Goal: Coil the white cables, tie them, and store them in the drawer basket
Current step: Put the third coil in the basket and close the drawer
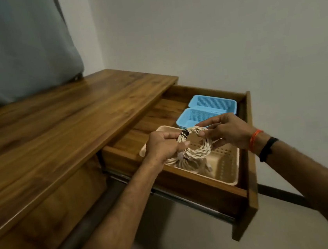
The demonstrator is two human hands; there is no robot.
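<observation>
A coiled white cable [199, 150] with a black tie [185, 133] round its top hangs just above the cream drawer basket [228, 166]. My left hand [162, 147] grips the coil's left side, fingers curled round the strands. From the right, my right hand [226, 130] pinches the coil's far rim between thumb and fingers. More white cable [186, 165] lies in the basket under the coil, partly hidden by it.
The wooden drawer [205, 189] stands pulled out from the desk [63, 131]. Two blue baskets [208, 107] sit at the drawer's back. A grey curtain [17, 49] hangs at the upper left. A pale wall rises behind the drawer.
</observation>
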